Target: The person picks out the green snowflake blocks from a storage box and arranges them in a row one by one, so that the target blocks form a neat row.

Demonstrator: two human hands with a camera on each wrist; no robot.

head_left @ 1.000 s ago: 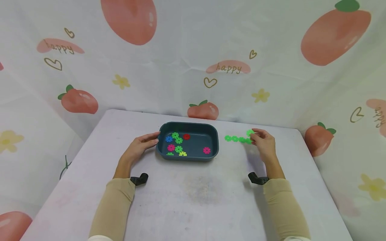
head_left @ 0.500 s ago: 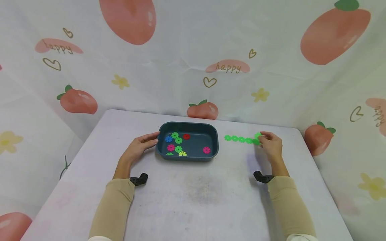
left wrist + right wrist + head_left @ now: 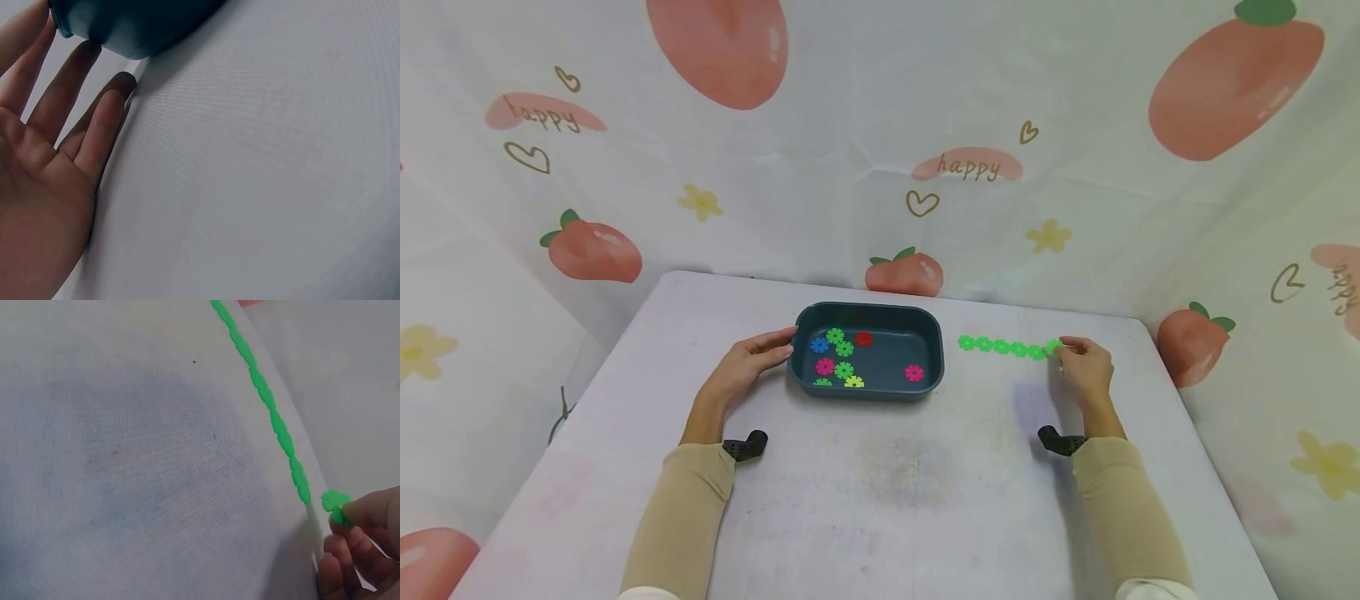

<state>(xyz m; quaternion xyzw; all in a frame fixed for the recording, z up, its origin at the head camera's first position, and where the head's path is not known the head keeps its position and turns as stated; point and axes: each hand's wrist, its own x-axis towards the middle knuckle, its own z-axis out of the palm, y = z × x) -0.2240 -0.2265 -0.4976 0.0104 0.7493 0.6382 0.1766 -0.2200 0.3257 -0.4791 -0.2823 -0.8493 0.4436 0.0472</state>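
My right hand [image 3: 1086,368] pinches a green notched building disc [image 3: 335,501] between thumb and finger. It holds the disc at the right end of a row of several green discs [image 3: 1002,347] lying edge to edge on the table. In the right wrist view a small gap separates the held disc from the row's last piece. My left hand [image 3: 741,371] rests with fairly straight fingers against the left side of a dark teal tray [image 3: 880,395]; in the left wrist view the fingertips [image 3: 90,49] are right at its wall.
Inside the tray lie several notched discs: green [image 3: 844,371], blue [image 3: 819,345], red [image 3: 863,340], pink [image 3: 913,373] and yellow [image 3: 854,382]. A white cloth covers the table [image 3: 910,533]. Behind it hangs a peach-patterned curtain [image 3: 820,192] along the far edge.
My right hand has moved right and a little nearer, carrying the green disc along the row to its right end. The left hand and the tray have stayed put.
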